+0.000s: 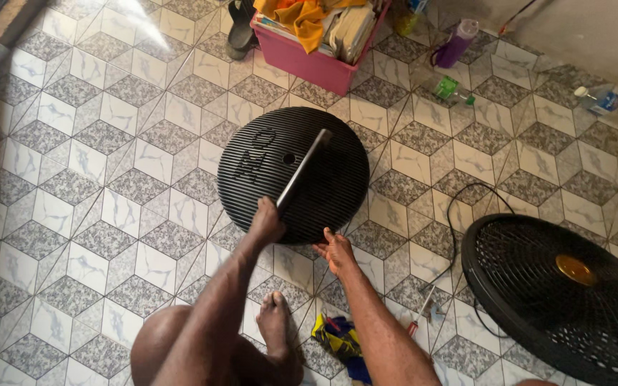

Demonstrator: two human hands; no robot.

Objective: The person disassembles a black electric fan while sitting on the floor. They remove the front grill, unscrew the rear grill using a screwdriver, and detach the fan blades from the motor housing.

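Observation:
A round black ribbed fan base (252, 168) lies flat on the tiled floor in the middle. A dark metal pole (305, 169) lies slanted across it. My left hand (266, 223) is closed around the pole's near end at the base's front edge. Beside it, my right hand (335, 250) touches the base's near rim with its fingers spread. My bare foot (276, 322) rests on the tiles below the hands.
A black fan grille (538, 300) with a gold centre lies at the right, a black cable (459, 214) looping beside it. A screwdriver (423, 314) and a folded cloth (334, 336) lie near my foot. A pink crate (309, 61), bottles and a sandal stand at the back.

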